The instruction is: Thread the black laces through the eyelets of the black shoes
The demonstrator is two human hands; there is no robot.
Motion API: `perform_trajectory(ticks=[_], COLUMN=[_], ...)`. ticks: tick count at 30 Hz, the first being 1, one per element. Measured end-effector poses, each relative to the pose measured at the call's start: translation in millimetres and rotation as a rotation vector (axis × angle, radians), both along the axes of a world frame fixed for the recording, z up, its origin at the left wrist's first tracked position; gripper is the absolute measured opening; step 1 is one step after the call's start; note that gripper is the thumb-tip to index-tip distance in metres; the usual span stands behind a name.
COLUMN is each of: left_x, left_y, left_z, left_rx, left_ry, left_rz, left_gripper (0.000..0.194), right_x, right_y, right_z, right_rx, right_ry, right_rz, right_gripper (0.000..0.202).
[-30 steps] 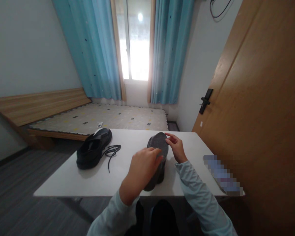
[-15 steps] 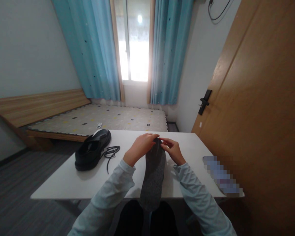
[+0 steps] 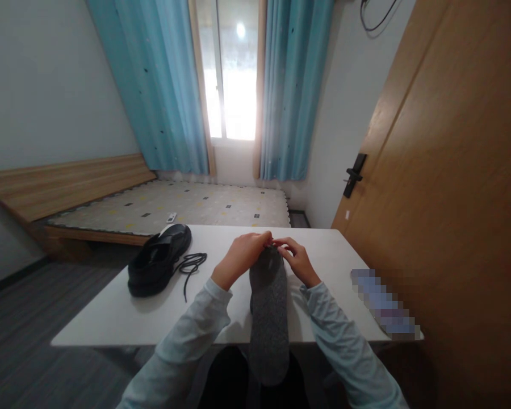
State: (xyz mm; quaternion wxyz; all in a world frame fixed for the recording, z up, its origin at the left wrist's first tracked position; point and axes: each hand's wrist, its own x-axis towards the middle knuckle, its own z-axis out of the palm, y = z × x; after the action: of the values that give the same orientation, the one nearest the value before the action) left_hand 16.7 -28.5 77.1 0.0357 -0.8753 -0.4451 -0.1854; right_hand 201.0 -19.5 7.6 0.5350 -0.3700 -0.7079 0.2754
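A long grey insole (image 3: 269, 307) stretches toward me over the front edge of the white table (image 3: 123, 324). My left hand (image 3: 247, 253) is closed at its far end, the thumb and fingers bent together over the tip. At the right side of that same end, my right hand (image 3: 297, 258) pinches with its fingertips, close to the left one. What lies under the insole is mostly hidden; only a dark edge shows at its left side. To the left, a black shoe (image 3: 159, 261) rests on the table beside a loose black shoelace (image 3: 191, 262).
Near the table's right edge lies a flat item (image 3: 383, 304) blurred by pixelation. Behind the table is a low bed (image 3: 204, 199) with a small white object (image 3: 171, 217) on it. A wooden door (image 3: 443, 170) stands close on the right.
The insole's near end has swung slightly right and extends further toward me. My left hand's fingers have curled in more tightly at the far end; my right hand has barely moved.
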Motion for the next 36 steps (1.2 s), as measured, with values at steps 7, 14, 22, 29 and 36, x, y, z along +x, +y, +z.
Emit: perform_trajectory(ticks=[7, 14, 22, 29, 36], left_x=[-11.6, -12.8, -6.1, -1.1, 0.5], left_y=[-10.1, -22.5, -32.4, -28.9, -30.7], left_z=[3.1, 5.5, -0.7, -5.7, -4.4], left_rx=[0.041, 0.031, -0.012, -0.042, -0.053], left_ry=[0.019, -0.014, -0.018, 0.021, 0.028], left_rz=[-0.133, -0.228, -0.304, -0.326, -0.343], left_gripper=[0.017, 0.018, 0.018, 0.016, 0.017], right_x=[5.0, 3.3, -9.0, -7.8, -13.2], right_y=[3.1, -2.5, -5.4, -4.6, -1.1], right_z=[-1.1, 0.5, -4.0, -0.1, -2.0], right_rx=[-0.039, 0.026, 0.134, 0.105, 0.083], right_ry=[-0.130, -0.239, -0.391, -0.411, -0.473], right_rz=[0.095, 0.133, 0.002, 0.029, 0.005], right_gripper=[0.023, 0.036, 0.033, 0.035, 0.029])
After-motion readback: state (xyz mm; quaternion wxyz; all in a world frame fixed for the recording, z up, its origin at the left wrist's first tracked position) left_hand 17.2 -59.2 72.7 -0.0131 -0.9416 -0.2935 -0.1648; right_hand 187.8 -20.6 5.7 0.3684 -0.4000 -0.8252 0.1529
